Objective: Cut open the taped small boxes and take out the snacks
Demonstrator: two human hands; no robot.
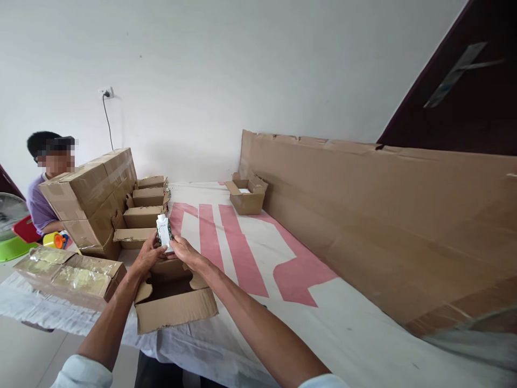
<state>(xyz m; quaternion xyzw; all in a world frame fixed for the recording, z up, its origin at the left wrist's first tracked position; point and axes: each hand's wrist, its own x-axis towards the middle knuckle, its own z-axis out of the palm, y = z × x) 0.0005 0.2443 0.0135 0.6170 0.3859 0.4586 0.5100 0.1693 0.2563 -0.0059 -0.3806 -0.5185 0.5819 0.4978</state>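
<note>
A small white carton [163,230] with a white screw cap and dark green print is held upright between both my hands. My left hand [148,254] grips its left side, and my right hand [183,251] closes on its lower right. Just below them sits an open cardboard box [176,311] at the table's near edge, its flaps folded out and its inside in shadow. Beyond the hands, several open cardboard boxes [139,235] stand in a row.
Taped boxes [89,188] are stacked at the left, with another taped box [76,272] lying nearer. Behind the stack sits a person [40,196] in a cap. A small open box [247,203] stands far back beside a long cardboard panel [363,215] on the cloth-covered table [250,253].
</note>
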